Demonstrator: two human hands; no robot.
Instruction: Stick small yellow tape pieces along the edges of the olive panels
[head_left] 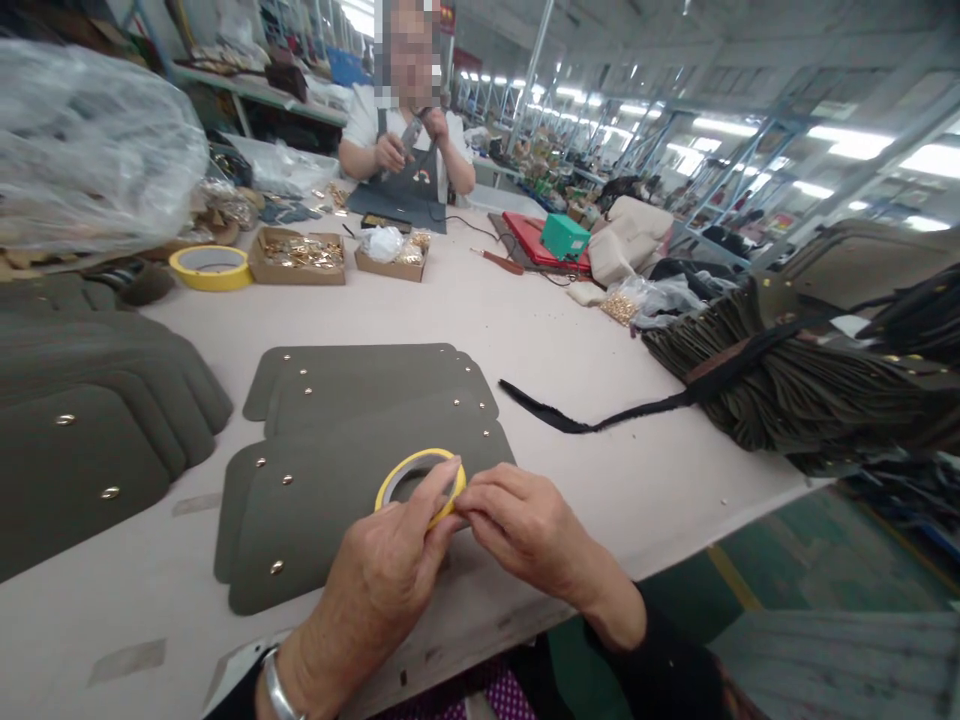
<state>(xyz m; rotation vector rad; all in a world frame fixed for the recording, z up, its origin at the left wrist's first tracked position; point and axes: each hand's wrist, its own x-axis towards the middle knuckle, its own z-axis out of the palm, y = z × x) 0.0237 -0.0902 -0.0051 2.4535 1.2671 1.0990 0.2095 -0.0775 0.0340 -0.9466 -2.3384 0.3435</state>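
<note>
A roll of yellow tape [401,473] is gripped at its right side by my left hand [394,560], thumb and fingers around the ring. My right hand [525,520] pinches at the roll's right edge, fingertips pressed together; the tape's end there is too small to make out. Beneath the roll lie overlapping olive-grey flat panels [337,470] with rounded corners and shiny metal studs. More such panels [45,450] are fanned out in a stack at the left.
Across the table [570,330] a person [409,150] holds a tool. Boxes of gold metal parts [296,262], a second yellow tape roll [211,270] and a green box [564,237] stand farther back. A black strap [570,420] trails from a dark stack [780,370] at right.
</note>
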